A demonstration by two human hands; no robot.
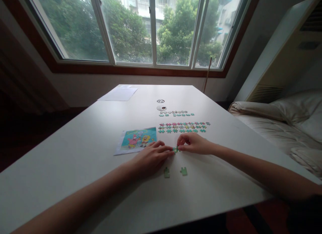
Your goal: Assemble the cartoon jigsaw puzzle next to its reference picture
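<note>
On a white table, my left hand and my right hand meet fingertip to fingertip over a small green puzzle piece. Both hands pinch it; it may be two joined pieces, I cannot tell. Two loose green pieces lie just in front of my left hand. A cartoon reference picture lies left of my hands. Rows of several sorted puzzle pieces are laid out just beyond my right hand.
Farther back lie another short row of pieces, two small round lids and a sheet of paper. A bed with pillows stands to the right. Windows run along the far wall.
</note>
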